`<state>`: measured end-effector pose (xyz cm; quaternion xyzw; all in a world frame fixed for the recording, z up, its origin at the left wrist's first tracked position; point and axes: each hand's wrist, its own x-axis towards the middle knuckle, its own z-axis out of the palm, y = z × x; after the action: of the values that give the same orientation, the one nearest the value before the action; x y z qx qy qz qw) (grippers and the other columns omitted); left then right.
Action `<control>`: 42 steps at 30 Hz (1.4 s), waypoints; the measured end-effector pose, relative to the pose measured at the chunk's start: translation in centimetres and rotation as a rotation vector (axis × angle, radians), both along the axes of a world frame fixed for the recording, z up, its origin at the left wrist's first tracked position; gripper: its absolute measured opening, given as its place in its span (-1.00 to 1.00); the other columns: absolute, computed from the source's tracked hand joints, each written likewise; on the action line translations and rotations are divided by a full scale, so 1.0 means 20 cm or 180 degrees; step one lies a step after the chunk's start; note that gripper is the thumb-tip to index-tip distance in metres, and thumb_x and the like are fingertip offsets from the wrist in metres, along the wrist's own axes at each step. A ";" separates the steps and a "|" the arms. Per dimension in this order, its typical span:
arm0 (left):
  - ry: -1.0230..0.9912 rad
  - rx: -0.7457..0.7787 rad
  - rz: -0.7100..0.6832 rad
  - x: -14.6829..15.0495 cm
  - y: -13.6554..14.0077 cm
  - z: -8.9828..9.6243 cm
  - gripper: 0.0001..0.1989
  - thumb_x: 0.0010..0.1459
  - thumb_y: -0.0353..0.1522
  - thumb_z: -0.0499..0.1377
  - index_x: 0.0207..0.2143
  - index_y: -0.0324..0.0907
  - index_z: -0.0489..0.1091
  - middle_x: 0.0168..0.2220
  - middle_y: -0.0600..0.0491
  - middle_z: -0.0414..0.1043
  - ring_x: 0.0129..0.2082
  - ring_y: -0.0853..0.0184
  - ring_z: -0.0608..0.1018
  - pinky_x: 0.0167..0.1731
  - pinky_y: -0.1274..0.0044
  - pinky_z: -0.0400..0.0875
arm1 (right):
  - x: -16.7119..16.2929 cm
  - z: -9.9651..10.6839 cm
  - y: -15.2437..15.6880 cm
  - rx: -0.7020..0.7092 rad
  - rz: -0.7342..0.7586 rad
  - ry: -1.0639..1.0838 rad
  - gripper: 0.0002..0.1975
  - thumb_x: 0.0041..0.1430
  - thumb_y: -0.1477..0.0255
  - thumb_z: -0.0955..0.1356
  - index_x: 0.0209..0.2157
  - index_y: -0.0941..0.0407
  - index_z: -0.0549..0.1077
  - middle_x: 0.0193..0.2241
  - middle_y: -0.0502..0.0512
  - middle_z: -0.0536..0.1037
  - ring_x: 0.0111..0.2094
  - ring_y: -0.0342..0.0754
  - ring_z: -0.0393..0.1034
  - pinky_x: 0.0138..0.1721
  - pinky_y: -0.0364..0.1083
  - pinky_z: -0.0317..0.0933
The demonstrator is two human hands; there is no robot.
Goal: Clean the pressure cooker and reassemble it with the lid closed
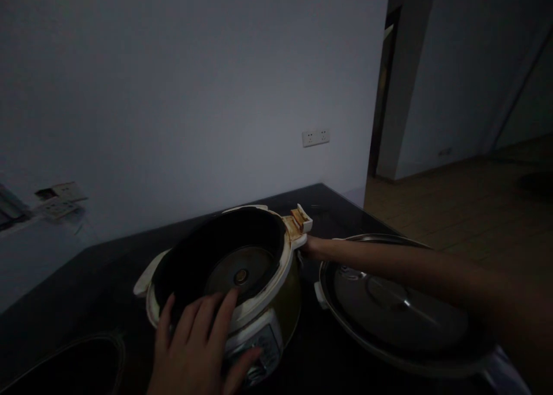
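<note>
An electric pressure cooker [283, 303] stands on the dark countertop, its top uncovered. Inside the dark well, a round plate with a small central disc [241, 276] is visible; no inner pot sits there. My left hand [194, 340] is spread over the near rim, fingers apart, with the thumb in front of the control panel [270, 346]. On the far right side, below the stained hinge bracket [299, 219], my right hand [310, 246] reaches against the cooker's side. Its fingers are hidden behind the body, so their grip does not show.
Right of the cooker, under my right forearm, lies a wide round lid-like piece [389, 314] with a shiny metal centre. A dark round rim [118, 343] shows at the lower left. The countertop [328, 208] meets a wall with a socket [315, 137]. Tiled floor [415, 211] lies beyond.
</note>
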<state>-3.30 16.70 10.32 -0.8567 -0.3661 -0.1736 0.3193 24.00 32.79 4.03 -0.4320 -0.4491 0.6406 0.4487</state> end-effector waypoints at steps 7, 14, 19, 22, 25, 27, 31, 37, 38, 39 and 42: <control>-0.0214 -0.0118 0.0192 0.04 -0.02 0.00 -0.36 0.19 -0.02 0.10 0.19 -0.21 0.23 -0.09 -0.16 0.50 -0.12 0.02 0.50 0.11 -0.04 0.04 | -0.05 0.03 -0.28 -0.0207 -0.0357 0.0161 -0.72 0.22 0.27 0.29 -0.18 0.15 0.52 -0.25 0.19 0.63 -0.17 0.04 0.53 0.00 0.06 0.32; -0.0542 -0.0490 0.0089 0.07 -0.07 0.04 -0.37 0.22 -0.11 0.11 0.24 -0.25 0.15 0.06 -0.21 0.43 0.03 -0.01 0.46 0.14 -0.14 0.02 | -0.16 0.12 -0.65 0.0271 -0.0793 0.0348 -0.59 0.27 0.34 0.20 0.11 0.08 0.37 0.19 0.08 0.38 0.18 -0.10 0.29 0.25 -0.03 0.07; -0.0797 -0.0781 -0.0079 0.06 -0.11 0.09 -0.36 0.27 -0.16 0.06 0.29 -0.28 0.02 0.22 -0.23 0.28 0.21 0.03 0.33 0.19 -0.08 0.02 | -0.30 0.07 -0.87 0.0826 -0.1238 -0.0105 -0.36 0.26 0.23 0.25 0.33 -0.02 0.03 0.36 -0.01 -0.02 0.37 -0.07 -0.15 0.35 0.10 -0.28; -0.0949 -0.0868 -0.0277 0.05 -0.16 0.10 -0.41 0.28 -0.20 0.05 0.28 -0.28 0.05 0.25 -0.22 0.22 0.28 0.06 0.24 0.23 -0.01 0.04 | -0.42 0.01 -0.96 0.1670 -0.1498 -0.0732 -0.35 0.30 0.20 0.22 0.35 -0.01 -0.03 0.39 0.00 -0.16 0.39 -0.05 -0.32 0.35 0.14 -0.35; -0.1119 -0.0951 -0.0518 0.05 -0.27 0.10 -0.47 0.30 -0.26 0.02 0.26 -0.25 0.09 0.26 -0.17 0.22 0.30 0.12 0.21 0.26 0.06 0.04 | -0.54 -0.03 -1.00 0.2470 -0.1646 -0.1456 -0.40 0.36 0.29 0.16 0.36 -0.10 -0.13 0.40 -0.05 -0.30 0.39 -0.04 -0.45 0.35 0.21 -0.37; -0.1282 -0.1063 -0.0626 0.05 -0.37 0.09 -0.49 0.31 -0.30 0.00 0.27 -0.20 0.09 0.28 -0.12 0.21 0.30 0.18 0.22 0.27 0.14 0.08 | -0.59 -0.05 -1.00 0.2920 -0.1698 -0.1906 -0.39 0.37 0.38 0.13 0.36 -0.19 -0.19 0.40 -0.12 -0.36 0.39 -0.02 -0.50 0.34 0.26 -0.33; -0.1785 -0.1478 -0.0729 0.07 -0.52 -0.01 -0.48 0.33 -0.37 -0.03 0.32 -0.10 0.02 0.31 -0.04 0.17 0.30 0.29 0.23 0.23 0.34 0.23 | -0.65 -0.05 -0.96 0.3429 -0.1763 -0.2420 -0.32 0.37 0.43 0.12 0.35 -0.22 -0.34 0.40 -0.09 -0.33 0.40 0.03 -0.48 0.31 0.31 -0.23; -0.2812 -0.1920 -0.0716 0.16 -0.48 -0.20 -0.44 0.37 -0.38 -0.11 0.37 0.00 -0.17 0.41 0.02 -0.13 0.37 0.31 0.03 0.29 0.31 0.10 | -0.61 0.01 -0.98 0.3457 -0.1746 -0.2276 -0.26 0.32 0.52 0.16 0.36 -0.17 -0.35 0.40 -0.02 -0.13 0.39 -0.05 -0.26 0.32 0.17 -0.06; -0.2893 -0.1924 -0.0795 0.18 -0.45 -0.22 -0.43 0.38 -0.38 -0.12 0.37 0.01 -0.20 0.42 0.03 -0.19 0.38 0.30 -0.02 0.30 0.30 0.07 | -0.60 0.02 -0.99 0.3459 -0.1754 -0.2187 -0.24 0.30 0.54 0.18 0.36 -0.17 -0.31 0.39 -0.02 -0.11 0.38 -0.05 -0.21 0.32 0.14 -0.03; -0.2932 -0.1895 -0.0880 0.21 -0.43 -0.24 -0.42 0.38 -0.39 -0.12 0.37 0.03 -0.23 0.42 0.05 -0.24 0.39 0.30 -0.07 0.31 0.29 0.03 | -0.58 0.03 -1.00 0.3478 -0.1760 -0.2092 -0.23 0.28 0.55 0.20 0.36 -0.17 -0.27 0.39 -0.01 -0.08 0.37 -0.05 -0.16 0.31 0.13 -0.02; -0.2920 -0.1755 -0.0955 0.28 -0.38 -0.26 -0.41 0.38 -0.40 -0.14 0.38 0.05 -0.29 0.43 0.06 -0.34 0.40 0.28 -0.19 0.33 0.24 -0.06 | -0.52 0.03 -1.03 0.3503 -0.1726 -0.1803 -0.27 0.26 0.53 0.24 0.35 -0.15 -0.12 0.36 0.02 0.03 0.35 -0.01 -0.05 0.30 0.14 0.01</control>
<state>2.28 9.12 5.12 -0.7879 -0.3735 -0.4701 -0.1371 13.58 12.16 4.69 -0.3892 -0.6859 0.0452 0.6132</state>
